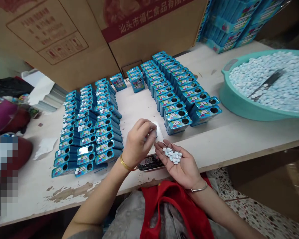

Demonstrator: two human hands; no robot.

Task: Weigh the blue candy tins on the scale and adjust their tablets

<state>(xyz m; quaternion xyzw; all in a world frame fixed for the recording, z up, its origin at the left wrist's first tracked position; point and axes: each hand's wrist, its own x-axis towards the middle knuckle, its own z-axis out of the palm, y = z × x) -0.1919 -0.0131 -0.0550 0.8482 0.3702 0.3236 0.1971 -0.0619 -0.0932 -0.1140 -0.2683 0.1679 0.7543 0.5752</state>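
My right hand lies palm up, cupped under a small heap of white and pale blue candies. My left hand is curled with its fingers pressed together, just over the white plate of a small kitchen scale. What its fingers hold, if anything, is mostly hidden. The scale's dark display panel shows beneath my hands. To the left stand rows of blue candy tins, several with candies on their tops. More blue tins with round holes in their tops stand in rows on the right.
A turquoise basin full of candies, with a dark scoop-like tool in it, stands at the right. Large cardboard boxes close off the back. Wrapped stacks of blue packs stand behind. A torn paper lies left.
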